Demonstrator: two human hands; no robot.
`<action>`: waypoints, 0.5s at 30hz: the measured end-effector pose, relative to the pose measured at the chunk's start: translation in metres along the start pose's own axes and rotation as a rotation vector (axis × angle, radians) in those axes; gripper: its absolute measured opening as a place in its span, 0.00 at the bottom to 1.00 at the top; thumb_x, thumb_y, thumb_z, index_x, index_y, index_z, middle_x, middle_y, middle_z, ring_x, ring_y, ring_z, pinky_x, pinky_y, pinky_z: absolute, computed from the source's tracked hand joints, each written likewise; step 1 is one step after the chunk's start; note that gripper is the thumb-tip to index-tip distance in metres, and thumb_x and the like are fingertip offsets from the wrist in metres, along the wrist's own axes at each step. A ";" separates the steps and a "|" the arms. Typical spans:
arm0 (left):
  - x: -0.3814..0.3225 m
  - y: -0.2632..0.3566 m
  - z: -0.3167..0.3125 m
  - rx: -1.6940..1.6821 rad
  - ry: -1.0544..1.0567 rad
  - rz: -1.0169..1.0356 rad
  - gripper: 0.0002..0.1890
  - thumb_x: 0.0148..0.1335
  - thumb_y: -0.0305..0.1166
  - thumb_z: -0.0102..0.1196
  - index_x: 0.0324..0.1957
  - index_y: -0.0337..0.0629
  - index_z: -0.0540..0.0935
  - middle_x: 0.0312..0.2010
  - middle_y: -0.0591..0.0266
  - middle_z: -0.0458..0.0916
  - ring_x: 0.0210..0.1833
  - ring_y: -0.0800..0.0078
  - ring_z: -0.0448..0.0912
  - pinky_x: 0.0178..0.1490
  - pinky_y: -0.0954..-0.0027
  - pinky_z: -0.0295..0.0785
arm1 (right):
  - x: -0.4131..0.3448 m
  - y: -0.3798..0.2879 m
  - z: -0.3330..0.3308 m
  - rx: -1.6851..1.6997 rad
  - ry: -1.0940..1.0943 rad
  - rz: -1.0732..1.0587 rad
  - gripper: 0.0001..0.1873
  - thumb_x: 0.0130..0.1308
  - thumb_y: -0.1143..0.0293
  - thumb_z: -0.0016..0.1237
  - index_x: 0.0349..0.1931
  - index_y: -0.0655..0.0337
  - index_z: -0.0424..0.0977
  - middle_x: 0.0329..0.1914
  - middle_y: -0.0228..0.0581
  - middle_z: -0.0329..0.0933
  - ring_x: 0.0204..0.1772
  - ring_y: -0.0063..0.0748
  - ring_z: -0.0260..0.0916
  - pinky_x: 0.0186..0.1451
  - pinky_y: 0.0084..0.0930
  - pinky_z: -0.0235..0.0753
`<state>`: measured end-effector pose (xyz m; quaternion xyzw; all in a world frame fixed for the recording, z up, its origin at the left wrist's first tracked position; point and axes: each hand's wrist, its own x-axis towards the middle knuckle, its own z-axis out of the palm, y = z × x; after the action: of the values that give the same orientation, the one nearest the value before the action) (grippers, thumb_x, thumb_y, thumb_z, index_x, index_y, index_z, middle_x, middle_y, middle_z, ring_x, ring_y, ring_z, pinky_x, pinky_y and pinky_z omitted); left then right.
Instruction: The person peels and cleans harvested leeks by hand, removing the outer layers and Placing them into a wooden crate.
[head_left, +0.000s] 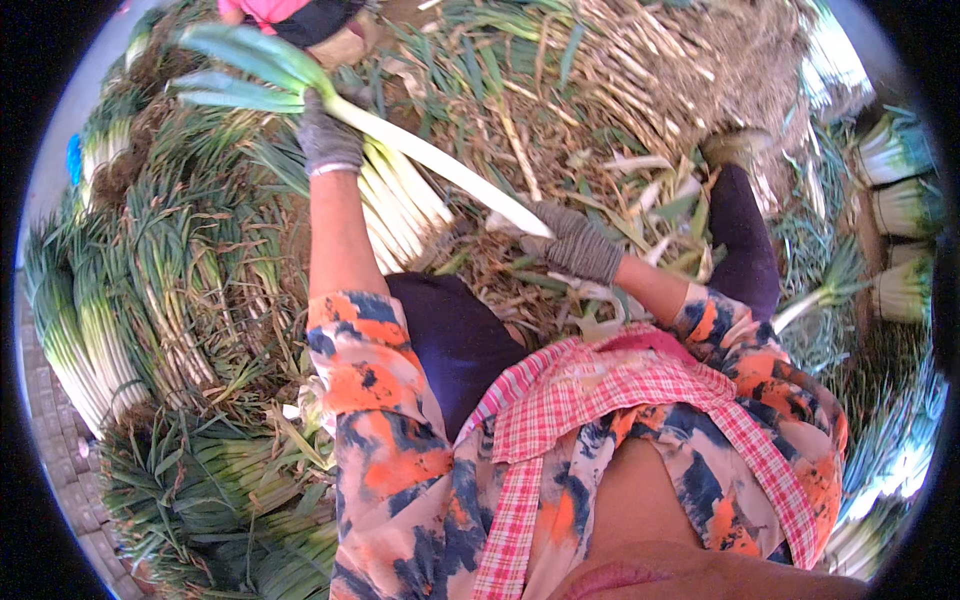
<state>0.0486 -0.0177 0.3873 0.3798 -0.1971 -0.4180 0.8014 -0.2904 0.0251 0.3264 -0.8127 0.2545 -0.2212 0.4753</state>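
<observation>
A long leek (442, 161), white and smooth in the stalk with green leaves, slants across the space before me. My left hand (330, 135), in a grey knit glove, grips it where the leaves begin to fan out. At its white lower end is my right hand (577, 240), gloved too; whether its fingers close on the stalk cannot be told. Beneath the held leek, several cleaned leeks (397, 210) lie side by side near my left wrist. Peeled leaves and roots (517, 292) cover the ground between my legs.
Untrimmed leeks with dry roots (645, 75) are heaped ahead. More leek piles (172, 277) line the left, beside grey paving (71, 465). Bundled leeks (904, 210) stand at the far right. Another person in pink (274, 11) is at the top left.
</observation>
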 end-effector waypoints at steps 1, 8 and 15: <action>-0.008 0.001 0.013 -0.096 -0.067 -0.069 0.15 0.59 0.43 0.43 0.37 0.40 0.69 0.25 0.55 0.73 0.27 0.60 0.72 0.37 0.59 0.72 | 0.008 0.010 0.006 0.046 0.029 0.001 0.26 0.53 0.58 0.49 0.48 0.63 0.63 0.38 0.53 0.70 0.41 0.45 0.70 0.43 0.33 0.68; -0.054 -0.019 0.021 0.650 0.090 -0.158 0.12 0.48 0.33 0.59 0.31 0.37 0.73 0.18 0.66 0.73 0.14 0.83 0.65 0.13 0.83 0.56 | 0.046 -0.022 0.028 0.114 0.092 0.002 0.23 0.54 0.62 0.48 0.48 0.66 0.63 0.35 0.50 0.71 0.39 0.37 0.70 0.42 0.28 0.68; -0.004 0.075 -0.084 0.787 0.288 -0.028 0.11 0.46 0.32 0.59 0.26 0.37 0.72 0.15 0.65 0.72 0.10 0.82 0.64 0.11 0.82 0.57 | 0.018 0.000 0.049 -0.062 0.090 0.137 0.22 0.53 0.64 0.48 0.48 0.61 0.63 0.35 0.48 0.72 0.37 0.41 0.71 0.40 0.29 0.69</action>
<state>0.1389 0.0506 0.3920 0.7142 -0.2223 -0.2641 0.6088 -0.2472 0.0464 0.3062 -0.7970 0.3375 -0.2165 0.4518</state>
